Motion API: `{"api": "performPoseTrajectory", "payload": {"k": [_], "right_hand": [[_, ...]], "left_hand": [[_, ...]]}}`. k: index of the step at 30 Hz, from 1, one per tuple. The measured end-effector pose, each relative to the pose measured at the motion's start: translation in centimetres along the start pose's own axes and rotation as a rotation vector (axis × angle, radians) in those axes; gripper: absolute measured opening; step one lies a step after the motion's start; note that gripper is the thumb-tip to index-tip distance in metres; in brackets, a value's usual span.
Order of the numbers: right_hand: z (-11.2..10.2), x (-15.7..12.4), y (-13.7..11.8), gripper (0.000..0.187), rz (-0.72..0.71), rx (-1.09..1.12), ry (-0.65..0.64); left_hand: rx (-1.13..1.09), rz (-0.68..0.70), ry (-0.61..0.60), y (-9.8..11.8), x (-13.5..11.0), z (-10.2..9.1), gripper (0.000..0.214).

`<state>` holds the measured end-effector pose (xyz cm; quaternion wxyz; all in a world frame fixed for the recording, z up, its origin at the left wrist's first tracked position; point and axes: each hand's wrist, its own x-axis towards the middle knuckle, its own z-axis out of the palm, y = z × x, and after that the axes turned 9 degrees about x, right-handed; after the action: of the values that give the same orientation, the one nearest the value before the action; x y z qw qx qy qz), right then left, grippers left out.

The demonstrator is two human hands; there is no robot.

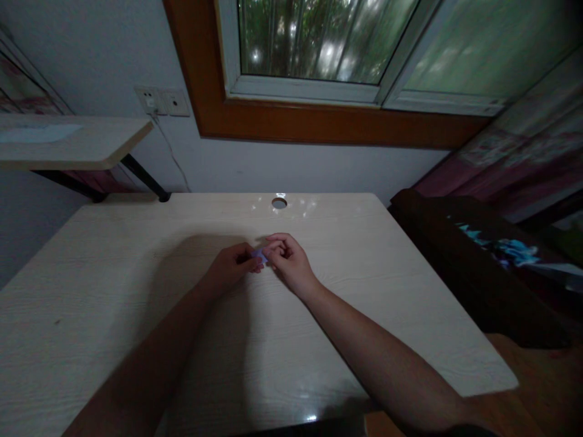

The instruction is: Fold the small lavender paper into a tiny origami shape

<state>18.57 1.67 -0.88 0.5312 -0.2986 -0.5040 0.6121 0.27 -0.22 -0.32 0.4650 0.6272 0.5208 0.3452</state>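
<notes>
Hands (293,262), two, hold one purple piece (259,254) over one table (364,267).

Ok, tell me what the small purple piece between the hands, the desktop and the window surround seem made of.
Small purple piece: possibly paper, matt, going by its thin look, though partly covered.
Desktop: likely laminate, glossy, given the pale printed-looking grain and bright reflections.
Window surround: apparently varnished wood, judging by its smooth orange-brown surface.
</notes>
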Motion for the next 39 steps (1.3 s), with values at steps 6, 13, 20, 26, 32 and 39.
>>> {"api": "performPoseTrajectory", "payload": {"k": [6, 13, 20, 26, 32, 39], "right_hand": [[0.18, -0.16, -0.10, 0.030, -0.031, -0.015, 0.031], [0.28, -0.32, -0.10, 0.027, -0.075, -0.061, 0.050], [0.06, -0.23, 0.00, 0.032, -0.018, -0.016, 0.014], [0.06, 0.08, 0.30, 0.038, -0.018, -0.037, -0.027], [0.22, -0.04, -0.05, 0.035, -0.017, -0.035, -0.015], [0.34, -0.38, -0.27, 0.031, -0.023, -0.046, 0.024]], "left_hand": [[0.050, -0.012, -0.017, 0.58, -0.16, 0.07, 0.026], [0.080, 0.019, -0.056, 0.19, -0.23, -0.02, 0.024], [0.021, 0.010, -0.034, 0.38, -0.14, 0.03, 0.025], [-0.021, -0.025, 0.005, 0.91, -0.27, 0.01, 0.029], [0.041, 0.007, -0.038, 0.76, -0.26, -0.02, 0.027], [0.054, 0.020, -0.073, 0.30, -0.14, -0.02, 0.027]]}}
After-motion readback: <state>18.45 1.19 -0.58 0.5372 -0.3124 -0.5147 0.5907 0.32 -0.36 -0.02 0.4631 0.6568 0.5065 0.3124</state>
